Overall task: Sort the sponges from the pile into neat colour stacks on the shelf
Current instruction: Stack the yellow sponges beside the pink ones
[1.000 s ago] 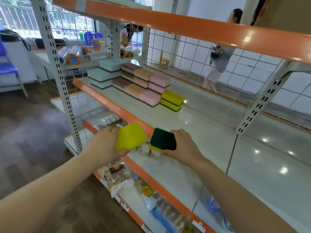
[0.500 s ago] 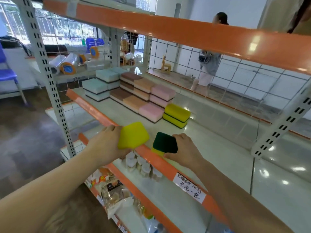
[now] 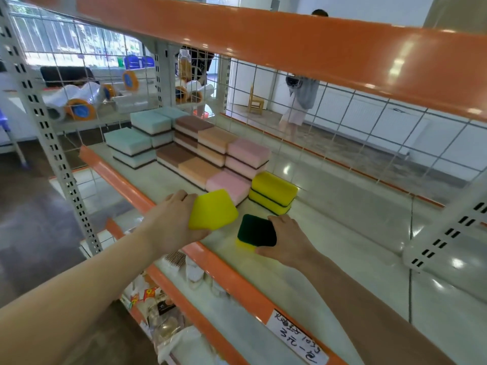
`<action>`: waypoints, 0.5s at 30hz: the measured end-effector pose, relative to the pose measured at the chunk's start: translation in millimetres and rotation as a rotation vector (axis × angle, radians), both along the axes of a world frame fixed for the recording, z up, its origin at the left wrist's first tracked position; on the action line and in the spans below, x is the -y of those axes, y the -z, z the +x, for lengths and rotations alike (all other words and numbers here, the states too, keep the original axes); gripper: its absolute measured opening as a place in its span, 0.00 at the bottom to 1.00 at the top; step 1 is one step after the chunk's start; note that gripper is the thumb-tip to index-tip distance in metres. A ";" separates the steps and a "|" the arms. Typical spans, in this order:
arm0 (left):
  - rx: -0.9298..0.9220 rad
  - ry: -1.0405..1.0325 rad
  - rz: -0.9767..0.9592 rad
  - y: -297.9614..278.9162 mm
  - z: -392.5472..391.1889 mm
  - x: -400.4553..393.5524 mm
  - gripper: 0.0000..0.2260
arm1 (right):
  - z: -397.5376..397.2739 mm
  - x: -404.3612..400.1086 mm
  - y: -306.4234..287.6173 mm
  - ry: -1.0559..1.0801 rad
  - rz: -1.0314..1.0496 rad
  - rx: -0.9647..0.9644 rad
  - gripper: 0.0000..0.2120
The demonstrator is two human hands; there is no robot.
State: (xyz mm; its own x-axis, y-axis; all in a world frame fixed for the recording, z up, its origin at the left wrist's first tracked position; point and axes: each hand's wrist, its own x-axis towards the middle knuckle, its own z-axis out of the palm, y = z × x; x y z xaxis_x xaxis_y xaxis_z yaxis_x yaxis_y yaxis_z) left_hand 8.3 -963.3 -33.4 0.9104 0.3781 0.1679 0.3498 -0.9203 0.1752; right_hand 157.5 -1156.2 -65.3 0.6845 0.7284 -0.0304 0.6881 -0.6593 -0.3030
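1. Head view. Sponges: the left hand [image 3: 171, 222] grips a yellow sponge [image 3: 213, 209] above the shelf [image 3: 342, 233] front edge; the right hand [image 3: 287, 238] grips a green-topped sponge [image 3: 257, 230] just inside it, near the yellow stack [image 3: 274, 192].
2. Handling (judged): light, soft foam; hold by the short sides, gently.

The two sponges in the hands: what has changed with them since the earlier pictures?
Both hands have carried their sponges forward over the orange shelf edge, toward the yellow stack. The left hand still grips the yellow sponge, and the right hand still grips the green-topped sponge. The stacks on the shelf are unchanged.
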 end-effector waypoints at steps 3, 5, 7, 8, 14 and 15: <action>0.013 0.024 -0.013 -0.9 10.5 -6.2 0.34 | 6.3 -3.7 2.5 0.007 -0.026 -0.012 0.35; 0.010 0.046 -0.031 -2.2 17.2 -11.1 0.35 | 9.0 -5.9 4.5 -0.003 -0.038 -0.036 0.39; -0.020 0.076 -0.029 -4.4 24.2 -15.4 0.36 | 10.4 -8.7 4.2 -0.019 -0.019 -0.072 0.43; -0.038 0.089 -0.024 -5.6 28.3 -17.5 0.37 | 11.3 -10.7 2.9 -0.025 0.008 -0.080 0.43; -0.096 0.217 -0.030 -13.2 56.7 -32.5 0.39 | 21.8 -27.0 -12.7 -0.049 0.156 -0.054 0.43; -0.104 0.250 -0.030 -14.1 61.1 -35.3 0.38 | 23.7 -29.3 -15.4 -0.054 0.165 -0.054 0.43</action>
State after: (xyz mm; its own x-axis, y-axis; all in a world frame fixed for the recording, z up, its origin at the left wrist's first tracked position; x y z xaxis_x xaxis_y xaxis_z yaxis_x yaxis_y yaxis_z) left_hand 69.3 -928.0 -19.3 0.9879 0.1429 0.0603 0.1301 -0.9752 0.1789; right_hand 181.2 -1126.9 -49.9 0.6447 0.7623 0.0568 0.7011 -0.5600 -0.4415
